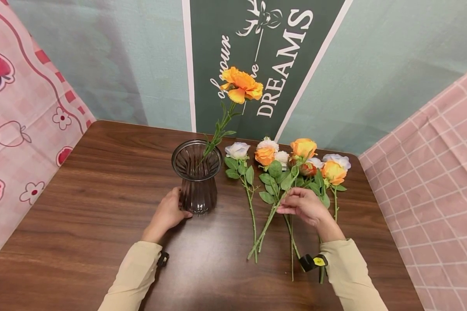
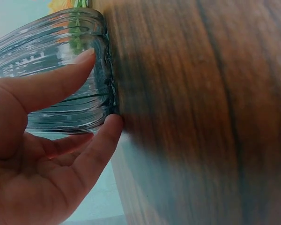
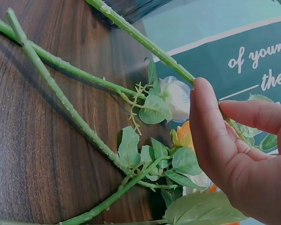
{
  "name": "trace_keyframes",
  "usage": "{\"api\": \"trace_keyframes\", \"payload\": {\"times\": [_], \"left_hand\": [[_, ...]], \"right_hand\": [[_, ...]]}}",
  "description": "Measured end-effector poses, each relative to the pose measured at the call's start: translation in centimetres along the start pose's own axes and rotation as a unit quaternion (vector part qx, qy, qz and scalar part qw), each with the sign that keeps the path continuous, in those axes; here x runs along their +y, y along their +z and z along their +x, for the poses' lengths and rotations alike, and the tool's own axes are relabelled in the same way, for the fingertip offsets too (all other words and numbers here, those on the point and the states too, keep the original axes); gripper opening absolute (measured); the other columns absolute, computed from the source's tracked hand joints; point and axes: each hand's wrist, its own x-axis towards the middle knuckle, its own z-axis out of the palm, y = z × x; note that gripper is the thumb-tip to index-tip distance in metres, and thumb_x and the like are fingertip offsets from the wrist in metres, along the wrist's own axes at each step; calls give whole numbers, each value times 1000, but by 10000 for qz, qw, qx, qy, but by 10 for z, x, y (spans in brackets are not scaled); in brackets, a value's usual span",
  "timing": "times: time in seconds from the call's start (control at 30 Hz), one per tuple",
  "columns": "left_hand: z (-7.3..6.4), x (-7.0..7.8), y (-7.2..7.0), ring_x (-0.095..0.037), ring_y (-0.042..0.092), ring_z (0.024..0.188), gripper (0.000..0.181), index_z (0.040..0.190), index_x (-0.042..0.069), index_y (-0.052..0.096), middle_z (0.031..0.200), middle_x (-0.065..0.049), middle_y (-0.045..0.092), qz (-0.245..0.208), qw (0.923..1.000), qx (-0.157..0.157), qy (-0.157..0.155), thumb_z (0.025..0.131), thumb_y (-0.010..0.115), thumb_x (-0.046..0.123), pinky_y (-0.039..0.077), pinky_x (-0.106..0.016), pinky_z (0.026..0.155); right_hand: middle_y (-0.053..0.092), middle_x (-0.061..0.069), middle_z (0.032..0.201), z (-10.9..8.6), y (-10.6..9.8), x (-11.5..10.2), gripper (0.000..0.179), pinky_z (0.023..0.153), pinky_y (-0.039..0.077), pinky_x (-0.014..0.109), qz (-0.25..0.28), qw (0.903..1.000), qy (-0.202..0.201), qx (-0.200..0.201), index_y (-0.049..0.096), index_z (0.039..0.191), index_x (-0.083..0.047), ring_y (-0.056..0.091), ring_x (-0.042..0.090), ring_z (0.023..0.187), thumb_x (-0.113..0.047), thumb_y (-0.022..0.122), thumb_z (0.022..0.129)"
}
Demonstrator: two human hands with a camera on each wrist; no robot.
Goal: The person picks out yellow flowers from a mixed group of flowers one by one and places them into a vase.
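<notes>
A dark, ribbed glass vase point(image 1: 199, 194) stands upright on the table, holding one orange carnation point(image 1: 241, 84) that leans right. My left hand point(image 1: 170, 211) grips the vase low on its left side. In the left wrist view, the thumb point(image 2: 61, 82) lies across the glass and the other fingers are at its base. With the right hand point(image 1: 305, 206) I pinch the green stem of an orange rose point(image 1: 303, 148) between thumb and fingers. In the right wrist view, this stem point(image 3: 150, 47) slants above the others. Its bloom overlaps the other flowers in the head view.
Right of the vase lies a white rose point(image 1: 237, 150) with its stem toward me. Several more flowers lie under and beside my right hand, including an orange rose point(image 1: 334, 172) at the far right. A printed cloth point(image 1: 159, 65) hangs behind the wooden table point(image 1: 89, 194).
</notes>
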Motion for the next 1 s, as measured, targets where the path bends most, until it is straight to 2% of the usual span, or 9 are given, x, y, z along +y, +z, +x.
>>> {"api": "trace_keyframes", "payload": {"times": [0.3, 0.73, 1.0], "left_hand": [[0, -1, 0, -32, 58, 89, 69, 121, -7, 42, 107, -24, 55, -34, 10000, 15, -1, 65, 80, 8, 46, -44, 78], [-1, 1, -1, -32, 57, 91, 68, 122, -8, 41, 108, -23, 54, -43, 9999, -65, -87, 67, 79, 8, 46, -43, 79], [0, 1, -1, -33, 57, 92, 68, 122, -8, 41, 108, -24, 54, 24, 9999, -83, -91, 68, 78, 8, 45, -44, 79]], "right_hand": [[59, 14, 78, -2, 1, -6, 22, 74, 52, 35, 94, 9999, -82, -24, 52, 77, 2, 65, 26, 74, 17, 38, 85], [60, 14, 78, -5, -1, -9, 29, 75, 52, 36, 602, 9973, -365, -231, 55, 77, 2, 65, 26, 75, 19, 34, 86], [61, 15, 79, -5, 0, -12, 31, 76, 51, 37, 722, 9958, -502, -254, 57, 78, 3, 64, 25, 76, 19, 32, 88]]}}
